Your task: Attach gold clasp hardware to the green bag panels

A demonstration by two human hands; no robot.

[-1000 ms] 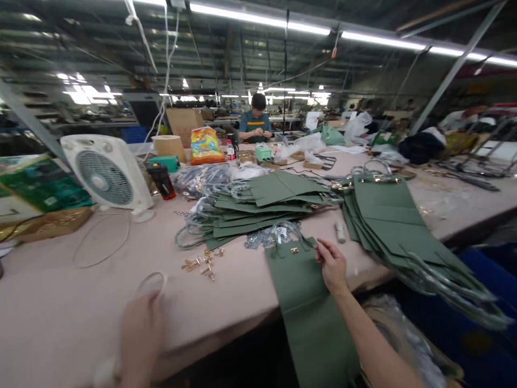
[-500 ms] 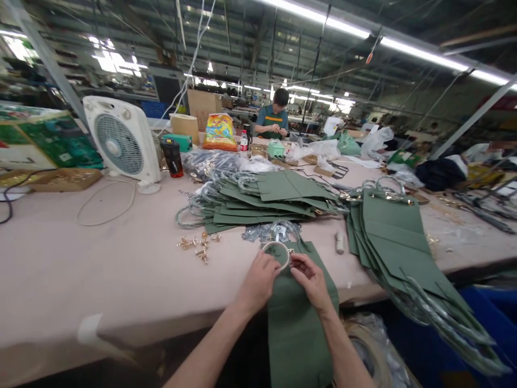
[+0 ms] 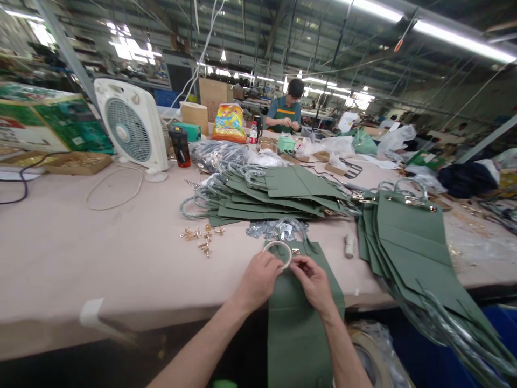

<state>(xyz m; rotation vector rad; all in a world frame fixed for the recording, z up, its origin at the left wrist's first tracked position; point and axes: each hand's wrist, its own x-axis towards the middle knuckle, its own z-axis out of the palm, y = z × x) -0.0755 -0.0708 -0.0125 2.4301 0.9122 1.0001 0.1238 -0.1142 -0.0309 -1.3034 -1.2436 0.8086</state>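
Note:
My left hand is closed around the lower edge of a narrow, pale roll of tape, tilted above a green bag panel. My right hand has its thumb and fingertips pinched together at the right edge of the roll, seemingly on the tape's end, too small to make out clearly. The panel lies on the table and hangs over its front edge. Near its top are a gold clasp piece and a plastic-wrapped handle.
Behind the hands lies a stack of green bag panels; another pile hangs over the edge at right. Gold hardware pieces and thin metal plates lie nearby. A white fan stands left. A person works across the table.
The camera view has turned slightly left, so the background sits further right. My hands stay at the tape roll, with the right fingertips now nearer its edge.

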